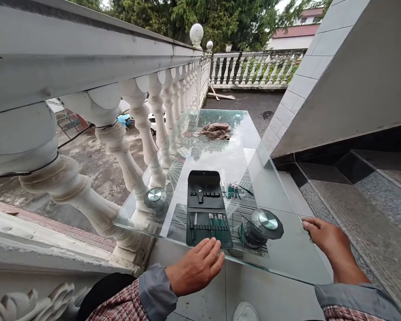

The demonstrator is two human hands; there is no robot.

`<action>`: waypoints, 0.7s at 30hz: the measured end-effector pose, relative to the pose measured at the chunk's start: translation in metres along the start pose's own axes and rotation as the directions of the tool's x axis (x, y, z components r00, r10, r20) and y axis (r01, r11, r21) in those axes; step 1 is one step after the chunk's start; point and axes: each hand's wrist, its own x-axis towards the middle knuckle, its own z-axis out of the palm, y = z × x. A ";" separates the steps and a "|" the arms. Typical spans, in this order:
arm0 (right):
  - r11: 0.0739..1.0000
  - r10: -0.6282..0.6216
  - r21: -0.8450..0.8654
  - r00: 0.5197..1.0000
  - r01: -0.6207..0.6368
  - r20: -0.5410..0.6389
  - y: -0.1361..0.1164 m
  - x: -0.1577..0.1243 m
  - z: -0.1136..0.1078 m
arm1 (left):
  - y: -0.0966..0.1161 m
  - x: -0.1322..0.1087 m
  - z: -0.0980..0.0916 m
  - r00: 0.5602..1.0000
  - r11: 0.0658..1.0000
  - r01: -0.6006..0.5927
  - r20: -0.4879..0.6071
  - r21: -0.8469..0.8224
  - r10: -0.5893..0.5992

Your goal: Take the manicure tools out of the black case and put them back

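An open dark manicure case [206, 206] lies on the glass table [287, 223], with several slim metal tools [218, 220] in the loops of its near half. The far half has a strap and several loops with nothing in them. My left hand [200, 267] is at the case's near edge, fingers stretched out and lying flat. At the table's right edge, my right hand [329, 243] has its fingers bent and pressed together; something small and dark shows at the fingertips, too little to name. Right of the case lie several nail clippers [232, 191] and a pair of dark-handled nippers [243, 189].
Round metal-capped supports [268, 219] show near the table's front corners. A crumpled brown cloth [215, 131] lies toward the far end. A white balustrade [133, 120] runs along the left, and stone steps [364, 196] rise on the right.
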 end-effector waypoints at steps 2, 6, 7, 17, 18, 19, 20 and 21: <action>0.999 0.026 0.026 1.000 -0.026 0.007 0.000 0.001 -0.001 | -0.001 0.000 -0.001 1.000 1.000 -0.002 0.000 -0.005 0.002; 0.998 0.043 0.055 0.999 -0.043 0.011 -0.005 -0.003 -0.005 | -0.002 0.000 -0.003 1.000 1.000 -0.004 -0.013 -0.009 0.004; 0.998 0.046 0.031 0.999 -0.046 0.011 -0.008 -0.005 -0.006 | -0.002 0.000 -0.002 1.000 1.000 -0.003 -0.023 -0.008 0.003; 0.989 -0.124 -0.103 0.972 0.104 -0.202 -0.040 -0.030 -0.005 | -0.002 0.000 0.002 0.999 1.000 -0.003 -0.045 -0.014 0.002; 0.989 -0.143 -0.013 0.957 0.145 -0.252 -0.046 -0.034 -0.005 | -0.002 0.000 0.002 0.999 1.000 -0.003 -0.047 -0.014 0.003; 0.976 -0.156 0.100 0.943 0.192 -0.293 -0.055 -0.038 -0.004 | -0.002 0.000 0.002 0.999 1.000 -0.003 -0.049 -0.014 0.002; 0.943 -0.167 0.227 0.935 0.245 -0.314 -0.065 -0.043 -0.002 | -0.002 0.000 0.002 0.999 1.000 -0.002 -0.049 -0.012 0.001; 0.888 -0.171 0.365 0.937 0.280 -0.304 -0.076 -0.049 0.001 | -0.002 -0.001 0.002 0.999 1.000 -0.001 -0.048 -0.011 0.000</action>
